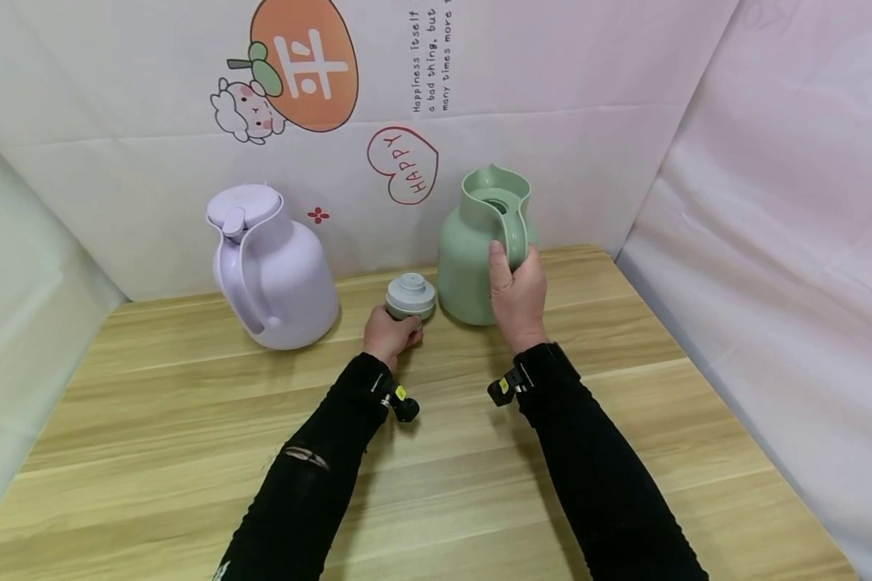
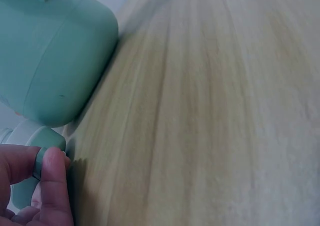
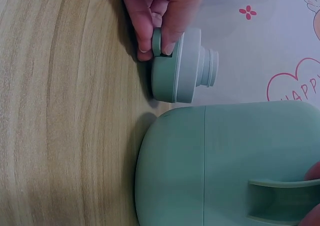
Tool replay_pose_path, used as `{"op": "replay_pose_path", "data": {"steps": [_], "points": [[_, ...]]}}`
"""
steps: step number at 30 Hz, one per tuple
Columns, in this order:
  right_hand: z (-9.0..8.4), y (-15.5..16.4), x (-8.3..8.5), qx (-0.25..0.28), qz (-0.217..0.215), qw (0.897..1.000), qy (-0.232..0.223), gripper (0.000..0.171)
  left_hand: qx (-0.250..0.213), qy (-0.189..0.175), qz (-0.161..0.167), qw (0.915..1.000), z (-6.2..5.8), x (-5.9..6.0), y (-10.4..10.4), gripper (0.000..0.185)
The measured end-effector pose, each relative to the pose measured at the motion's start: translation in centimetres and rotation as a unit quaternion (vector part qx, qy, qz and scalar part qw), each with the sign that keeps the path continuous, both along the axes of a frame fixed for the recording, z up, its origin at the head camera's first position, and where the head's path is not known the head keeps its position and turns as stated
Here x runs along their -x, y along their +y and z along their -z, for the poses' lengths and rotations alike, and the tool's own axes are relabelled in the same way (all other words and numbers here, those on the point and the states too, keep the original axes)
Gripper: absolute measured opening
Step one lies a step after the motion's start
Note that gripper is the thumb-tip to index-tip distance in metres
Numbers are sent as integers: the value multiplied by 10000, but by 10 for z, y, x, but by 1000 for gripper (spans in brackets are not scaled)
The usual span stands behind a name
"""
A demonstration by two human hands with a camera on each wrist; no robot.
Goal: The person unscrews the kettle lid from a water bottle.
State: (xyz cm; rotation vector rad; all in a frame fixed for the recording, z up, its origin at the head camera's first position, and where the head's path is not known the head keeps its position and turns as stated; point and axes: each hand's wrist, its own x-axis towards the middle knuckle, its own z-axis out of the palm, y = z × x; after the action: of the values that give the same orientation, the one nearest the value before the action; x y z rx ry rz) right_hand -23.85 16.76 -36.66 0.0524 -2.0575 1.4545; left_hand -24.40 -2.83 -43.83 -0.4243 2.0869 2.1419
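While left hand [image 1: 391,335] pinches lid tab [image 3: 157,41], right hand [image 1: 519,300] grips jug handle [image 1: 515,232], arms [image 1: 603,460] outstretched

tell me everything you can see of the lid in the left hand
The small round green and pale grey plastic-looking lid is held upside down, roughly level: its green cap faces the wood-grain table, and its narrower, stepped pale grey stopper points up. The left hand pinches a green tab at the cap's side between its fingers. The lid is close by the left side of the green plastic-looking jug; whether it touches the jug or the table is unclear.
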Motion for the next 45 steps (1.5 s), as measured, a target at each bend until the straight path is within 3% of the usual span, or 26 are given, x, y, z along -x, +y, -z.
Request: {"op": "replay_pose_path", "data": {"steps": [7, 12, 17, 22, 33, 45], "points": [[1, 1, 0, -4, -22, 10000, 37, 54, 972, -22, 120, 9952, 9, 6, -1, 42], [1, 2, 1, 5, -20, 10000, 34, 54, 2036, 9, 287, 9786, 8, 5, -2, 40], [1, 1, 0, -32, -21, 10000, 26, 53, 2567, 43, 414, 9656, 6, 3, -1, 38], [0, 1, 0, -36, 1, 10000, 11, 53, 2739, 50, 486, 9605, 5, 3, -1, 38], [1, 2, 1, -21, -46, 10000, -34, 54, 2396, -31, 475, 9697, 8, 4, -2, 35], [0, 2, -1, -10, -27, 9999, -98, 54, 2590, 77, 433, 9649, 7, 1, -2, 42]]}}
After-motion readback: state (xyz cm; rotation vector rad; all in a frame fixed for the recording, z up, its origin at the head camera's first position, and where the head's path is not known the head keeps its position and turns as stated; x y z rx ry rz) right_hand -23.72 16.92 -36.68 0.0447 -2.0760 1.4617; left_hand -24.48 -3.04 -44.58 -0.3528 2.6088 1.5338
